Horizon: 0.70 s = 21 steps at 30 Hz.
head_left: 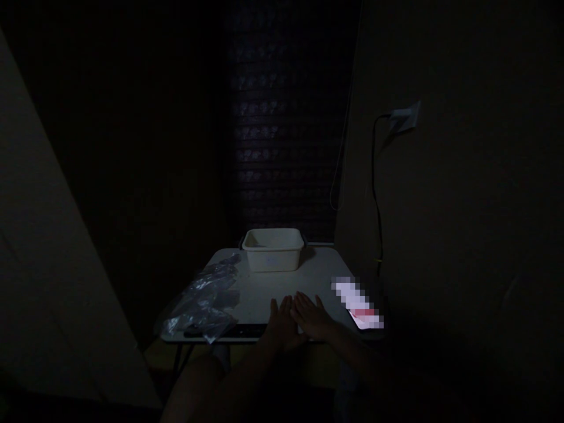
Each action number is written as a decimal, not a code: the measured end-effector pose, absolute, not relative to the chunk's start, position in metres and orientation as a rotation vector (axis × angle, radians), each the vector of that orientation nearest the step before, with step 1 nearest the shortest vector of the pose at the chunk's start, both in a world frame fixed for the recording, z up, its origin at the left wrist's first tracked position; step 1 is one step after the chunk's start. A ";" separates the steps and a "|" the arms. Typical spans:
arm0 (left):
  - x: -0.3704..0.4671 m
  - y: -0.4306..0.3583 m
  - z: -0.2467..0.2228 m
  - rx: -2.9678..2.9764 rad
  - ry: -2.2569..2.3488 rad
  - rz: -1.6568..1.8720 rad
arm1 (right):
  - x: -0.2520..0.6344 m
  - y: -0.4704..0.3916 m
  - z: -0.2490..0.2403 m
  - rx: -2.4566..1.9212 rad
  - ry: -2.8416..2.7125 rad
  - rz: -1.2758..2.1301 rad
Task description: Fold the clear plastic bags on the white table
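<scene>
Both of my hands are at the near edge of a small white table [286,288], in dim light. My left hand [281,326] has its fingers stretched forward and its thumb apart. My right hand [312,317] is also stretched out, its fingers angled to the left and touching the left hand's fingers. Between the two hands a small pale patch [300,329] shows; I cannot make out what it is. Beyond the hands stands a white plastic basin [273,258] with dark side handles. Its inside is mostly hidden.
Crumpled clear plastic [207,296] covers the table's left side. A dark strip [247,331] lies along the front edge. At the right, a phone with a lit screen [359,305] rests by the edge. A black cord [374,176] hangs from a wall outlet [405,117].
</scene>
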<state>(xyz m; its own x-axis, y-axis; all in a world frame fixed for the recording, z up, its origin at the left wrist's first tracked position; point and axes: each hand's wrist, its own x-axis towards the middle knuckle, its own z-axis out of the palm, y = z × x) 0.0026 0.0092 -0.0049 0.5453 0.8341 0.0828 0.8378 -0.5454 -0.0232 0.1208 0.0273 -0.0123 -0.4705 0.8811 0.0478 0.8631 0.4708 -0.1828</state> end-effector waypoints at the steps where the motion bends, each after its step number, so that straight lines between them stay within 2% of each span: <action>1: 0.003 0.009 -0.005 -2.709 -1.471 -0.096 | 0.121 0.028 -0.012 -1.535 -2.579 0.199; 10: 0.003 0.010 -0.005 -2.711 -1.489 -0.117 | 0.121 0.030 -0.016 -1.511 -2.517 0.252; 14: 0.000 0.016 -0.004 -2.670 -1.553 -0.183 | 0.127 0.041 -0.010 -1.575 -2.304 0.298; 17: -0.001 0.020 -0.003 -2.623 -1.637 -0.211 | 0.133 0.047 -0.003 -1.557 -2.163 0.211; 21: -0.001 0.018 -0.007 -2.664 -1.600 -0.173 | 0.132 0.043 -0.007 -1.403 -2.293 0.114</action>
